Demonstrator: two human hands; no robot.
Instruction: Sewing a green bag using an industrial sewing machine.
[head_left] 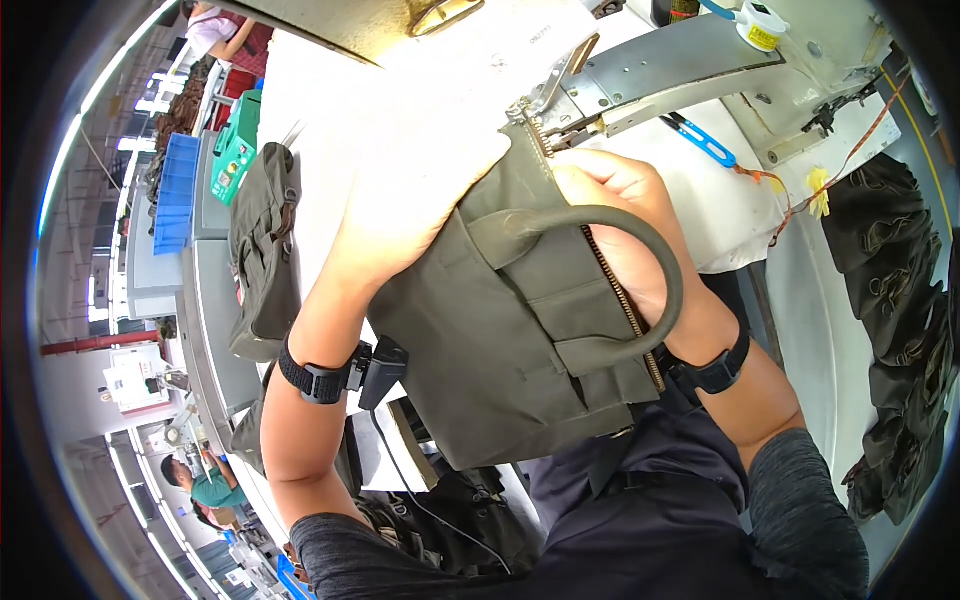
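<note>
Olive canvas bag point(510, 330) lies across the person's lap, its top corner pushed up to the sewing machine's foot point(545, 105). Just left of that foot, the left hand point(420, 200) presses flat on the fabric; just right, the right hand point(620, 220) pinches the cloth by the brass zipper point(610, 280). Judging by this, only the zipper's top end sits under the foot, the rest apparently unsewn

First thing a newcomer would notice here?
The olive-green bag at centre, held flat by both hands: the left hand presses its upper left, and the right hand grips it beside the brass zipper, under the curved handle. Its top edge sits at the sewing machine, top right. Dark finished bags are stacked at the right edge.
</note>
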